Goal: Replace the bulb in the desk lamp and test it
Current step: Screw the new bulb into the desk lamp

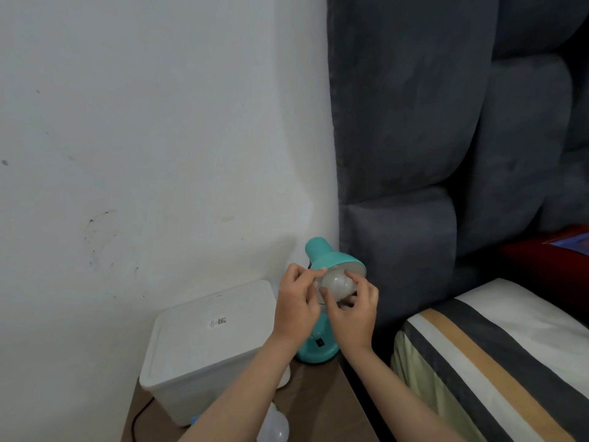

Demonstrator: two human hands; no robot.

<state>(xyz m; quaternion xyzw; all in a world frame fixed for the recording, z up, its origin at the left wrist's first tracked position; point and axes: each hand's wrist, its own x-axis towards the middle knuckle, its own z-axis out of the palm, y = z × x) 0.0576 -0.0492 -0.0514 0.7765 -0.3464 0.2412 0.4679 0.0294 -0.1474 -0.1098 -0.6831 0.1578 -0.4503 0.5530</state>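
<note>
One teal lamp (331, 261), two hands, one white lidded box (207, 342), and three bulbs (one partly hidden).

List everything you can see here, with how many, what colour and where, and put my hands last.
Teal metal desk lamp: one, teal, on the table beside the headboard.
Frosted round bulb: one, white, at the lamp shade's mouth.
Loose frosted bulb: one, white, on the table's near edge; another may sit behind the left arm.
White plastic lidded box: one, white, left of the lamp.
Brown wooden table: one, brown, bottom centre.
Grey padded headboard: one, grey, right.
Striped bedding: one, cream, grey, tan, lower right.
Left hand: touching the shade and bulb.
Right hand: gripping the bulb.
</note>
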